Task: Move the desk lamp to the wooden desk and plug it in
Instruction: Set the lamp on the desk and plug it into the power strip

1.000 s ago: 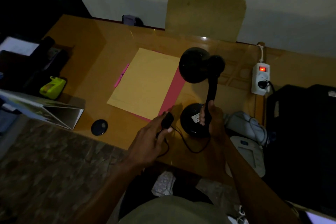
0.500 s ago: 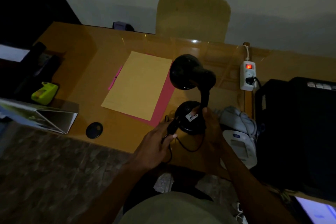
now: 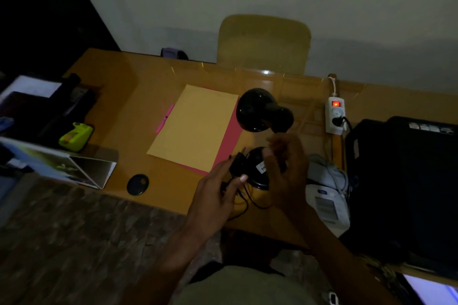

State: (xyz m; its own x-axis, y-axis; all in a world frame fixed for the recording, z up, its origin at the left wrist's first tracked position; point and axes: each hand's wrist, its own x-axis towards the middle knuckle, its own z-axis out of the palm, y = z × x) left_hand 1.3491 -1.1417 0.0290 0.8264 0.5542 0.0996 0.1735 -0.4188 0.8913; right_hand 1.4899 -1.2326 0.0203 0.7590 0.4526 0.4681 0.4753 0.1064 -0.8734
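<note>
Dim wooden tabletop (image 3: 138, 116) carries the black desk lamp (image 3: 260, 131) near its front edge; left hand (image 3: 213, 195) pinches the plug (image 3: 237, 165), blurred right hand (image 3: 285, 168) looks half-open, so route the cord clear toward the power strip (image 3: 335, 115).

A dim home office or study: a glossy wooden desk (image 3: 138, 106) against a plain wall, a chair (image 3: 264, 43) behind it, paper folders (image 3: 195, 129), a stapler (image 3: 75, 136), a power strip (image 3: 335, 115) and a black printer-like machine (image 3: 406, 181).
</note>
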